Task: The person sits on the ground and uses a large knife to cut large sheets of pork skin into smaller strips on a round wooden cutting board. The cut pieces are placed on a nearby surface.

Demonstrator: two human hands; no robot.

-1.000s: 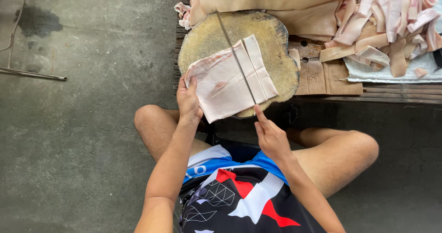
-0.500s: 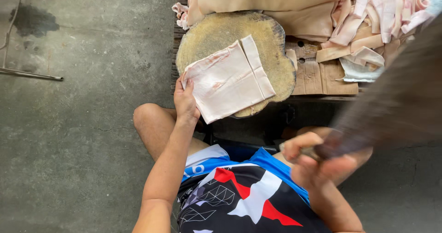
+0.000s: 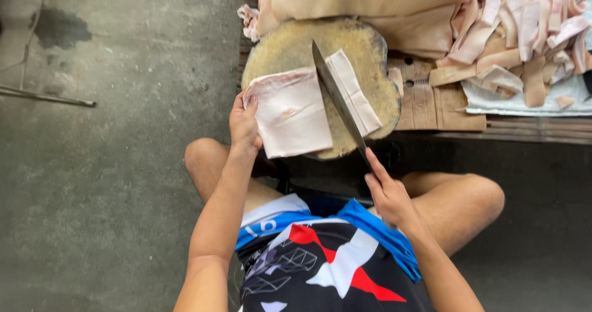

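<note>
Cleaver (image 3: pixel 338 102): raised half a second ago, now down across the pale slab (image 3: pixel 295 111), parting a strip (image 3: pixel 354 90) toward the round block's (image 3: pixel 277 50) right edge. Our right hand (image 3: pixel 388 195) grips its handle; our left hand (image 3: pixel 244 124) pins the slab's left edge.

shirt: black, blue hem | print: red, white shapes | arms, knees: bare

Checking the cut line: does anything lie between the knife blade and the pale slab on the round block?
Nothing visible does. The knife in the right hand lies directly across the slab; the left hand holds the slab's far edge, clear of the blade.
</note>
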